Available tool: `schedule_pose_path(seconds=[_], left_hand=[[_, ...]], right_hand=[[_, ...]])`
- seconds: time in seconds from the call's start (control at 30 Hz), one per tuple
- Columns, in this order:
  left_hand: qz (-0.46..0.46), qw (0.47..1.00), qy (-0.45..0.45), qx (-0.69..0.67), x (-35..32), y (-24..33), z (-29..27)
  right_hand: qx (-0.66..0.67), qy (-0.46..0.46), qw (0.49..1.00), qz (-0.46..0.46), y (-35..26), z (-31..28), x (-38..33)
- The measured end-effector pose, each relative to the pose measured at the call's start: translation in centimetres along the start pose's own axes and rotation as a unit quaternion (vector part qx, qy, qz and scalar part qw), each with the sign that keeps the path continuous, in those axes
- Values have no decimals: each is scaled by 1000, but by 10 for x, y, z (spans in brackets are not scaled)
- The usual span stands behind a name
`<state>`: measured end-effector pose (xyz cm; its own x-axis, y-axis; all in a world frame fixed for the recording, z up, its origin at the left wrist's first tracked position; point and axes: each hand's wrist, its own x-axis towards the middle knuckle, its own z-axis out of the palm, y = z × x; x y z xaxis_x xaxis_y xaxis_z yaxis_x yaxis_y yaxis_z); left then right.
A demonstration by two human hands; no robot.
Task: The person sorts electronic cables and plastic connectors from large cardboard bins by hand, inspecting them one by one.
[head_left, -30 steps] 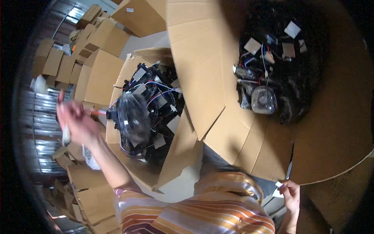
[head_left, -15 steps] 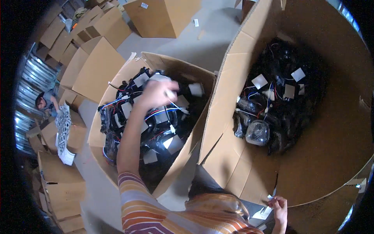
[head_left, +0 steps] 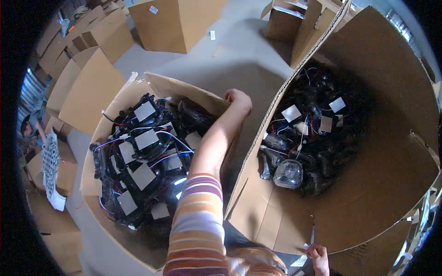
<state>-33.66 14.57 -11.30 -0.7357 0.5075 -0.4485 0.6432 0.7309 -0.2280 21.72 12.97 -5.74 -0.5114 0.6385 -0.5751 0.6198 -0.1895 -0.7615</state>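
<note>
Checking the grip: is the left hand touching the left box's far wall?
Touching. The head view shows the left hand closed over the top edge of the left box wall.

The right hand [head_left: 317,257] sits at five o'clock, partly cut off by the lower edge, and the small white piece [head_left: 300,261] it pinches is too small to identify. The left hand's fingers [head_left: 235,97] curl over a cardboard box rim [head_left: 193,89], fingertips hidden.
</note>
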Motion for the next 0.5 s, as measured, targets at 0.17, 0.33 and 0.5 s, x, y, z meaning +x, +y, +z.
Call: schedule_pose_path(seconds=[0.17,0.33,0.5], left_hand=[[-27,994,-82,62,28,12,15],[-33,934,336,-117,-17,-3,23],[-159,794,492,-319,-60,-1,40]], right_hand=[[4,-30,999,18,-26,8,-13],[40,-70,997,-11,-4,1,-4],[39,-10,999,7,-9,16,3]])
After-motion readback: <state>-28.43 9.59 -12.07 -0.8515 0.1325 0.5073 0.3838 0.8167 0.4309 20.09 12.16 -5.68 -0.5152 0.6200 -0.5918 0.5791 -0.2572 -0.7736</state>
